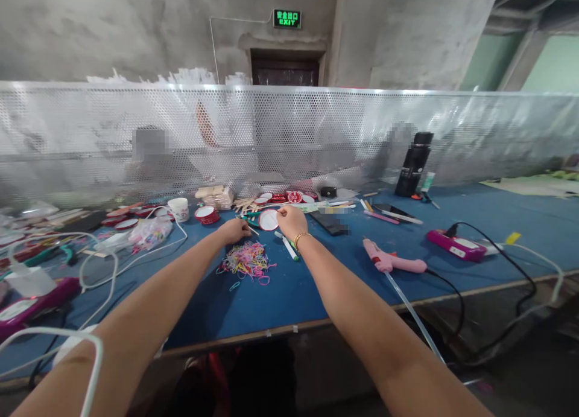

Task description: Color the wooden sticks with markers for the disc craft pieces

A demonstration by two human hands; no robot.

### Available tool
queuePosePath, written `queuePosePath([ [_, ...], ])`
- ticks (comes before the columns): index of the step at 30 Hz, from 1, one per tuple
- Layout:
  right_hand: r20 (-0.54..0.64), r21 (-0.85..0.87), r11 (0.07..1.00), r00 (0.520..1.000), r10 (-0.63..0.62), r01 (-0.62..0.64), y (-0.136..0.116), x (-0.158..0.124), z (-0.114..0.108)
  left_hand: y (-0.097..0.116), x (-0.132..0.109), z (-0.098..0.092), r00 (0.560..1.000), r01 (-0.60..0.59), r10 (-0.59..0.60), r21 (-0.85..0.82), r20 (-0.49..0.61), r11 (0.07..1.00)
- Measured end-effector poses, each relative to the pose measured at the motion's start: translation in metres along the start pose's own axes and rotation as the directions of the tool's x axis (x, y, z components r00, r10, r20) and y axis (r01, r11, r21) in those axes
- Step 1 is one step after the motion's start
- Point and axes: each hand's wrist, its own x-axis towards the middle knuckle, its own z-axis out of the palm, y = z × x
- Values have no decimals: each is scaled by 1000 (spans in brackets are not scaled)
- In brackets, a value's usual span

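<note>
From my feed, the right hand (292,221) pinches a red-rimmed white disc (269,220) beyond the elastic bands (246,261); left hand (234,230) curled, grip unclear; seemingly positioning, which calls for steadiness

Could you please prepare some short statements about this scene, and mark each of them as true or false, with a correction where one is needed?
1. The right hand holds a round white piece with a red rim. True.
2. The right wrist is bare. False: a gold-coloured bracelet is on it.
3. Coloured bands lie in a loose pile on the blue table. True.
4. The pile lies at the far side of the table. False: it is closer to the camera than the left hand.
5. A black bottle stands on the table. True.
6. A hammer lies to the right of the pile. False: a pink glue gun lies there.
</note>
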Motion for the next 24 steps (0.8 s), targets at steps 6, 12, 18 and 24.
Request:
queuePosePath([
  [6,35,11,999,998,-50,49,-3,-1,2,-6,-23,-31,950,-79,156,-275,272,958],
  [12,33,-4,1000,999,-28,28,-2,-1,0,28,-36,-16,954,-286,300,-215,31,934],
  [18,34,-16,998,998,-56,57,0,1,2,66,-40,0,853,-518,513,35,101,855],
  [24,37,-6,998,998,-60,61,1,0,3,66,-33,10,855,-519,503,176,129,836],
])
